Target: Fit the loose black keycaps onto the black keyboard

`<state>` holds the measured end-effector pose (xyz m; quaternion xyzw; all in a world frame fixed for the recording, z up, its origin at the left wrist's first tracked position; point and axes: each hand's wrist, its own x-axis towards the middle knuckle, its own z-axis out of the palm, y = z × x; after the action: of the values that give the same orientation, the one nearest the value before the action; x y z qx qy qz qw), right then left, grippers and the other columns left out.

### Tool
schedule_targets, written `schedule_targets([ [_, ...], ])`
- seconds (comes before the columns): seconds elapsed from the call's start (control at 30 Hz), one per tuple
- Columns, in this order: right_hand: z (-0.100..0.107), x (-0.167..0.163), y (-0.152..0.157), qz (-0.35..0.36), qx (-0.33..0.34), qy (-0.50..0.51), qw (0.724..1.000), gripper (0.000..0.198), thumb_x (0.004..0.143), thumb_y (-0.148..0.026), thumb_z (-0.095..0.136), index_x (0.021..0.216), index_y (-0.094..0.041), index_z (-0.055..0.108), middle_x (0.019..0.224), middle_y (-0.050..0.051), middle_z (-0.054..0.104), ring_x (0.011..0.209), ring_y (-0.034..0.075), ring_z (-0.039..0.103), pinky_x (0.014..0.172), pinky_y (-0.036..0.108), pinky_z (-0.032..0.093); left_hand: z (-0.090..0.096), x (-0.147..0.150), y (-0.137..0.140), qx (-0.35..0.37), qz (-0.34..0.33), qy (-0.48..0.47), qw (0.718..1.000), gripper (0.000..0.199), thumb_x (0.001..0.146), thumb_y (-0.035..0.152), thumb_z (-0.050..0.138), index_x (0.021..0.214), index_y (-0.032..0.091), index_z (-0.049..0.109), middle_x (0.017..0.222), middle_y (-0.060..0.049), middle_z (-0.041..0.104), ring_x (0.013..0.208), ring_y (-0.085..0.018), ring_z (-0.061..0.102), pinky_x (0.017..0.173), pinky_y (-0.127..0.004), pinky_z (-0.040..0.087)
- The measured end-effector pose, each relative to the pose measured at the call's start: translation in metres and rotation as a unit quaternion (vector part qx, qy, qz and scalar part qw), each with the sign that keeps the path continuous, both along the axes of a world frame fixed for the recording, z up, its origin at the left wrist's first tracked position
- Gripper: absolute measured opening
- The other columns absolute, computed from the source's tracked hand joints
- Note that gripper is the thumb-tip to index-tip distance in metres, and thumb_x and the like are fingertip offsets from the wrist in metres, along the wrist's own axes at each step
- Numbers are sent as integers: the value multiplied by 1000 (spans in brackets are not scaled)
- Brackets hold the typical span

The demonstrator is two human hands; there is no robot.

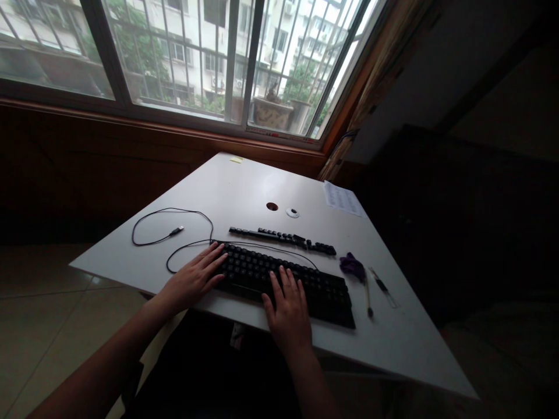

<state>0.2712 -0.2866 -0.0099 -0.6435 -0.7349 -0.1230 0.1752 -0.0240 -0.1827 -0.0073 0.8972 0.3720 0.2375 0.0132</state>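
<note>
A black keyboard (329, 297) lies along the near edge of the white table, under both hands. My left hand (195, 276) rests on its left end, fingers stretched out and apart. Lower down toward the middle, my right hand (289, 311) lies with spread fingers over the front and keys of the keyboard. Neither hand grips anything. Behind the keyboard is a row of loose black keycaps (279, 234), lined up in strips. A thin black cable (192, 210) loops over the table to the left and ends in a USB plug (177, 230).
Right of the keyboard lie a purple cloth (351, 266), a small brush (369, 299) and a slim tool with wire loops (384, 287). Farther back are a round table hole (272, 206), its white cover (292, 213) and a printed sheet (343, 198). A barred window stands behind the table (244, 186).
</note>
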Motion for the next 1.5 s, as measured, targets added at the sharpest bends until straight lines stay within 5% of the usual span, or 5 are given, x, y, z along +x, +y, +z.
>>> schedule_targets([
  [0.3,-1,3,2,7,-7,2,1000,55,108,-45,45,157,-22,45,168,10,35,155,28,34,126,52,29,2,0,0,0,-1,3,1000,58,110,47,45,161,21,38,170,-10,32,158,-30,27,126,-52,37],
  [0.67,0,-1,0,-16,1,-4,1000,58,107,-48,45,160,-26,42,172,8,27,161,35,17,124,61,27,7,3,-4,5,7,-2,1000,62,108,44,50,163,22,34,171,-12,28,159,-33,23,125,-57,37],
  [1.03,1,0,4,-7,-3,11,1000,55,106,-49,45,155,-25,50,169,10,35,157,35,30,123,58,32,5,2,-1,4,5,25,1000,59,108,45,49,162,23,38,171,-11,29,159,-31,24,125,-55,37],
  [1.5,-2,0,2,-10,4,-3,1000,58,107,-49,44,160,-24,42,172,11,27,159,33,24,124,59,28,10,2,-7,1,2,17,1000,56,108,48,49,161,36,39,172,-4,26,158,-35,25,124,-60,38],
])
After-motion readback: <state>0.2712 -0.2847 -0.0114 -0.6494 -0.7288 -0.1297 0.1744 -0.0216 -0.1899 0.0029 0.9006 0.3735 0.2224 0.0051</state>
